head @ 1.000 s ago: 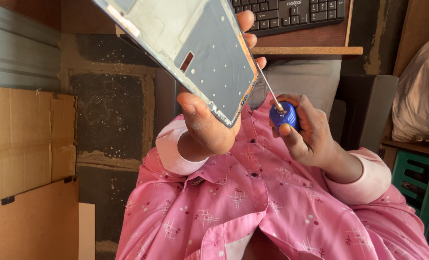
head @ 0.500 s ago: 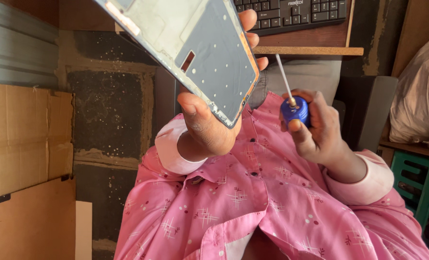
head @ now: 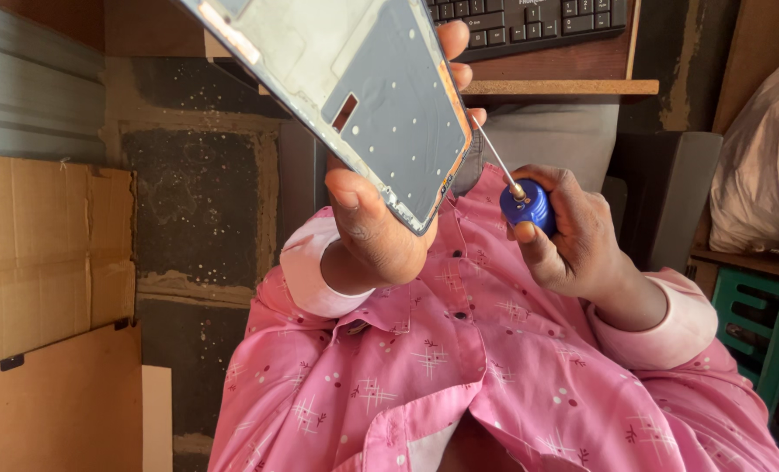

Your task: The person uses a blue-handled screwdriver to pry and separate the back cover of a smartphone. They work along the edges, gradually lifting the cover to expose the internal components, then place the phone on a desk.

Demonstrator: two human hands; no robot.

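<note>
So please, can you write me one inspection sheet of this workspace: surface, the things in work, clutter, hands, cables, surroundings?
Surface: wooden desk at the top edge, with a dark keyboard on it.
Things in work: grey phone frame, tilted, with small holes and one slot; screwdriver with blue handle, its thin shaft pointing up at the frame's right edge.
Clutter: cardboard sheets at the left; pale bag at the right.
Hands: left hand grips the frame's lower end; right hand is closed round the screwdriver handle.
Cables: nothing seen.
Surroundings: rough dark wall, green stool, pink patterned garment over the lap.
</note>
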